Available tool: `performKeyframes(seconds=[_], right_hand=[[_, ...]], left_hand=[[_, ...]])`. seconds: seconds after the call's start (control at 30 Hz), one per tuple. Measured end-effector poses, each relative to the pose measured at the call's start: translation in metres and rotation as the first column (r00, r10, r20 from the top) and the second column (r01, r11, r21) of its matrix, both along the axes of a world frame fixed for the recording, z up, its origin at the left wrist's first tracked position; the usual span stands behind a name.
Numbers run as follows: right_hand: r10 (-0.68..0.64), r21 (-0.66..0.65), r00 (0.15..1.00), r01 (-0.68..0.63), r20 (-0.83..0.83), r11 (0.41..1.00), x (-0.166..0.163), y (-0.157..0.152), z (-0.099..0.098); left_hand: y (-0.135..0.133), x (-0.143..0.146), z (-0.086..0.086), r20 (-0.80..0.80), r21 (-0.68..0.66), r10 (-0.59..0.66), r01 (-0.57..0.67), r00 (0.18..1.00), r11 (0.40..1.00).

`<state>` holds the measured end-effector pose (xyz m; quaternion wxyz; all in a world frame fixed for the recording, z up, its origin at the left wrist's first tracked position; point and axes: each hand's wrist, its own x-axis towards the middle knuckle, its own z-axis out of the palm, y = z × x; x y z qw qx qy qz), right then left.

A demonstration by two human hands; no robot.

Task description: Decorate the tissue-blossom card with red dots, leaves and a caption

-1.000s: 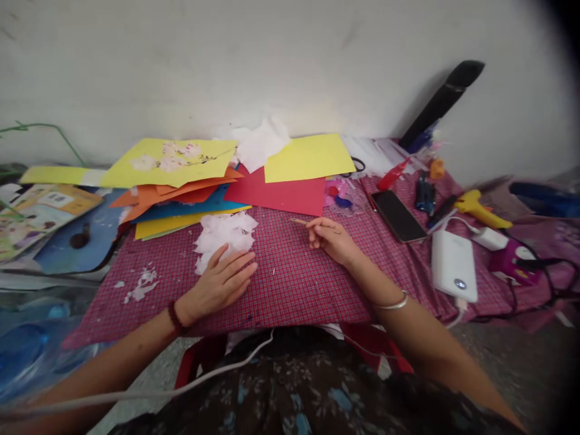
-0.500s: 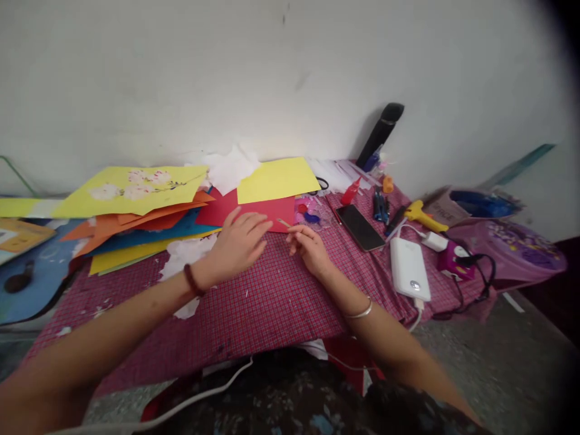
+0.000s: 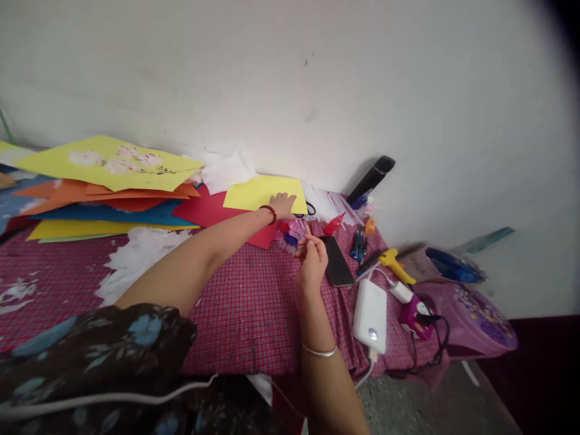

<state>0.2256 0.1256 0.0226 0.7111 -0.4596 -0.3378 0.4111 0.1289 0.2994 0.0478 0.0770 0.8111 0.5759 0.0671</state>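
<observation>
My left hand (image 3: 281,206) reaches forward over the right end of a yellow sheet of paper (image 3: 247,192), fingers apart and seemingly empty. Close beside it are black loop handles (image 3: 310,208), probably of scissors. Nearer to me, my right hand (image 3: 312,261) is raised above the checked cloth. Its fingers pinch a small, thin, pale strip (image 3: 308,229), too small to name exactly. Behind that hand lie a red glue bottle (image 3: 334,224) and a clear packet with pink, red and blue pieces (image 3: 292,232). A dark phone (image 3: 338,261) lies just to its right.
Stacked coloured sheets (image 3: 113,208), the top one bearing a blossom picture, lie at left near crumpled white tissue (image 3: 140,254). A white power bank (image 3: 370,315), yellow glue gun (image 3: 396,264), purple plug block (image 3: 415,317) and cables occupy the right. The wall (image 3: 203,72) stands behind.
My left hand has moved forward and right, from above the cloth to the yellow sheet's right end. My right hand still pinches the strip, now more upright. The view has shifted right.
</observation>
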Motion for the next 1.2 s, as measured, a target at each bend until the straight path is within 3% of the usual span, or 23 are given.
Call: performKeyframes(seconds=[0.27, 0.5, 0.9, 1.03, 1.2], right_hand=[[0.043, 0.016, 0.998, -0.043, -0.034, 0.999, -0.003, -0.004, 0.006], [0.043, 0.009, 0.999, -0.043, -0.02, 0.999, -0.002, -0.005, 0.005], [0.064, 0.01, 0.997, -0.063, -0.052, 0.998, -0.003, -0.007, 0.008], [0.067, 0.004, 0.998, -0.067, -0.022, 0.998, -0.002, -0.007, 0.007], [0.072, 0.02, 0.997, -0.072, -0.017, 0.997, -0.004, -0.006, 0.006]], left_hand=[[0.024, 0.006, -0.003, -0.062, -0.046, -0.066, 0.063, 0.996, 0.997], [0.03, 0.014, -0.003, -0.06, -0.025, -0.028, 0.027, 0.998, 0.999], [0.019, 0.025, -0.008, -0.014, 0.048, -0.014, 0.014, 1.0, 0.999], [0.022, 0.027, 0.01, 0.04, 0.101, 0.002, -0.006, 0.999, 0.995], [0.025, -0.008, 0.058, 0.162, 0.27, 0.06, -0.103, 0.985, 0.957]])
